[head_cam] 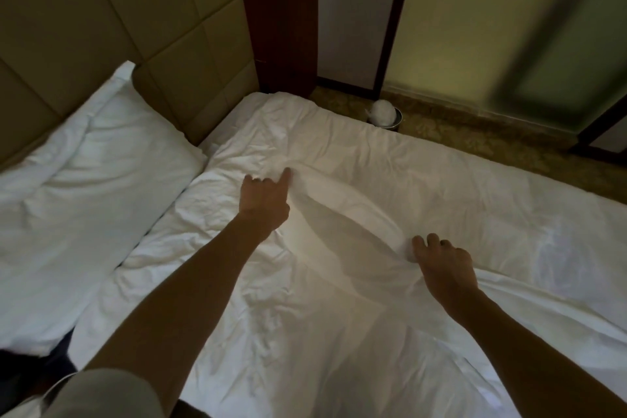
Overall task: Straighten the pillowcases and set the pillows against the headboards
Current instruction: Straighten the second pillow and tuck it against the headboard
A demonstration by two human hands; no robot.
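Hotel room, by the looks: white-sheeted bed (pixel 339 153), padded panel headboard (pixel 112 27) up-left of the grips, dark wood trim (pixel 278 17), patterned carpet (pixel 475 139), small lined waste bin (pixel 385 117) beyond the bed, frosted glass panels (pixel 492 27).

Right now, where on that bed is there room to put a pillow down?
The free patch is the white bedding by the padded headboard, right of the pillow and beyond the left hand. The right side, past the right hand, is bare too. Between the hands a pinched fold crowds the middle.
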